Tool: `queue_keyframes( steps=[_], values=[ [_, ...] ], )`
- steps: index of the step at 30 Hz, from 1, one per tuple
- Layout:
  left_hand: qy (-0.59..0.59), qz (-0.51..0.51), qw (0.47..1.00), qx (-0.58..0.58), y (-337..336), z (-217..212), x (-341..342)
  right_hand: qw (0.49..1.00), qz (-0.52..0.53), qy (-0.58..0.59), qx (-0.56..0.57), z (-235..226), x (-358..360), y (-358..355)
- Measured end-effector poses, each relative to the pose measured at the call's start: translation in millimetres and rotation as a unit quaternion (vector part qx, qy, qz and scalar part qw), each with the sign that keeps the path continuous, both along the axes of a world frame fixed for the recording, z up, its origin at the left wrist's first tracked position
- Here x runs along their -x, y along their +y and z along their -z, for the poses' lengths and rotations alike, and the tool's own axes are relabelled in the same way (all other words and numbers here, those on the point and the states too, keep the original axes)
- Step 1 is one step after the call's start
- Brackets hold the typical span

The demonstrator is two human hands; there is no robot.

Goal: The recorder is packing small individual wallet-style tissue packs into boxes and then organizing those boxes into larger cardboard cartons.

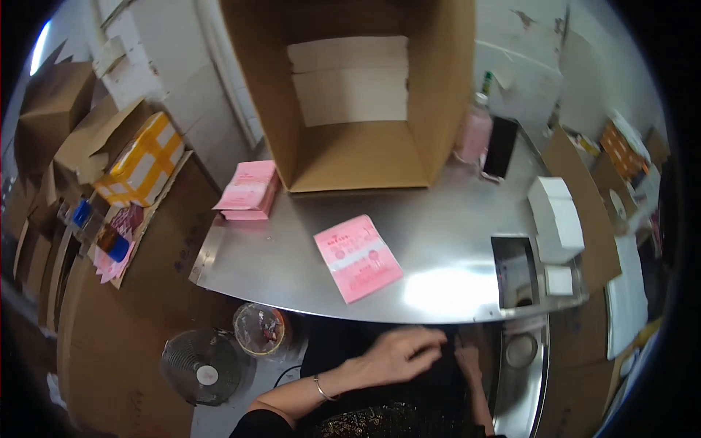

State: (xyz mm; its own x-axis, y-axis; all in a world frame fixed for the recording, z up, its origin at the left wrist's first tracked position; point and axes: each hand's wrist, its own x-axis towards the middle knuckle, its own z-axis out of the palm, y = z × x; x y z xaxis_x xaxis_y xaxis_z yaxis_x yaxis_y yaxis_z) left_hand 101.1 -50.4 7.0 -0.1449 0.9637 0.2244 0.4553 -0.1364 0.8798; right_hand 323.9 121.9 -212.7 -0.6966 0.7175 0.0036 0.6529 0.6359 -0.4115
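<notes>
Below the table's front edge, over my dark-clothed lap, is my left hand [409, 354]. It wears a bracelet on the wrist, its fingers are loosely bent and apart, and it holds nothing that I can see. My right hand [469, 360] is just to the right of it, low beside the metal ledge; its fingers are blurred and partly out of sight. On the metal table ahead of both hands lies a flat pink printed packet [358, 258] with a pale band across it, slightly turned. Neither hand touches it.
A large open cardboard box [358, 157] stands at the back. Left of it is a stack of pink packets [248, 191]. At right are a pink bottle [476, 131], a black phone-like slab [500, 150], white boxes [556, 219] and a rectangular opening [515, 270]. A fan [204, 369] and a bin [259, 330] stand below.
</notes>
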Motion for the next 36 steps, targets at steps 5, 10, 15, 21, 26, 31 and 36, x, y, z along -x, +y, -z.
queue_keyframes(
  steps=[5, 10, 15, 21, 26, 31, 36],
  values=[
    [0.428, -0.298, 0.853, -0.004, 45.6, 9.2, 52.1, 0.996, -0.013, -0.040, 0.083, -108.3, 37.5, -38.2],
    [0.452, -0.217, 0.864, 0.038, 35.9, 32.4, 91.0, 0.904, -0.131, 0.071, 0.401, -191.4, 17.8, -38.8],
    [0.423, -0.150, 0.892, 0.049, 20.6, 9.0, 102.1, 0.960, 0.095, 0.263, -0.032, -249.9, -19.2, 44.1],
    [0.433, -0.285, 0.854, -0.046, 25.5, 5.5, 111.0, 0.930, 0.189, -0.003, -0.316, -195.0, -54.3, 144.3],
    [0.397, -0.301, 0.867, 0.015, 22.7, 10.1, 128.6, 0.914, 0.204, -0.020, -0.350, -183.8, -41.8, 144.4],
    [0.376, -0.289, 0.881, 0.003, 21.7, -4.2, 131.2, 0.897, 0.201, 0.115, -0.377, -183.8, -49.6, 148.0],
    [0.279, -0.099, 0.948, -0.113, 75.4, -9.9, 46.2, 0.905, 0.214, 0.187, -0.316, -190.0, -57.6, 144.9]
  ],
)
